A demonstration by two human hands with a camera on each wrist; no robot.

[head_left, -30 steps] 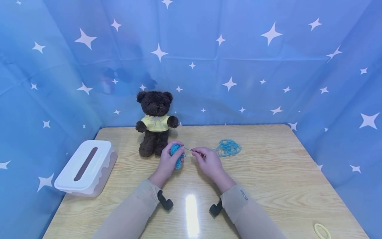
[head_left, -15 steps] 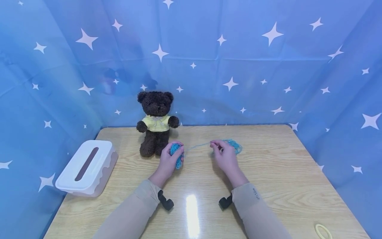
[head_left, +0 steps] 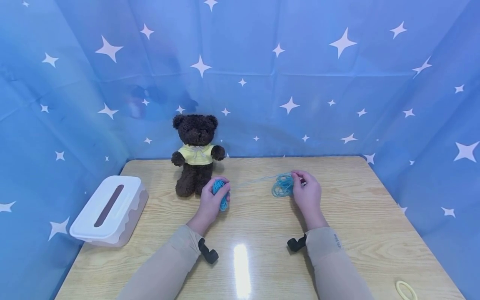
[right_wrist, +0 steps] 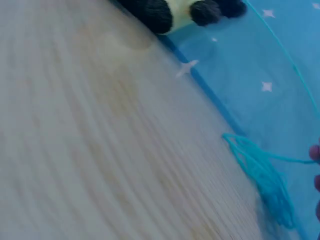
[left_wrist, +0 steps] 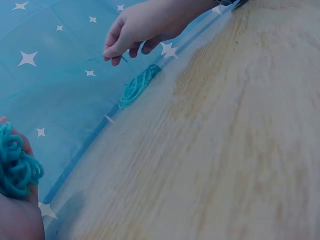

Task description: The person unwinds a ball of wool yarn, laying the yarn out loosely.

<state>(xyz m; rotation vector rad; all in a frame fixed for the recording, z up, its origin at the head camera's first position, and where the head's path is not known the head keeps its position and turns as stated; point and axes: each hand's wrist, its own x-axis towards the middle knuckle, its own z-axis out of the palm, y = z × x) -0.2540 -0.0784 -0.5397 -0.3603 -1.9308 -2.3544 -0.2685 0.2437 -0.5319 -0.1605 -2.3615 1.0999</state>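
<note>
A wound bundle of turquoise yarn [left_wrist: 17, 162] sits in my left hand [head_left: 211, 202], thumb on one side and fingers round the other. From it a thin strand runs rightward across the head view to my right hand [head_left: 308, 195], which pinches it between thumb and fingertips. Beside and partly behind that hand lies a loose heap of the same yarn [head_left: 282, 186] on the table. In the right wrist view the heap [right_wrist: 265, 175] has one strand leading to the fingertips [right_wrist: 314, 152] at the right edge.
A dark brown teddy bear [head_left: 196, 152] in a yellow top stands behind my left hand. At the left lies a white slotted box [head_left: 108, 208]. A pale yellow ring [head_left: 406, 290] is near the front right of the wooden table [head_left: 360, 216]. Star-patterned blue cloth [head_left: 240, 83] hangs behind.
My right hand has moved rightward from near the left hand to beside the yarn heap, drawing the strand out longer. The left hand keeps its hold and stays nearly still.
</note>
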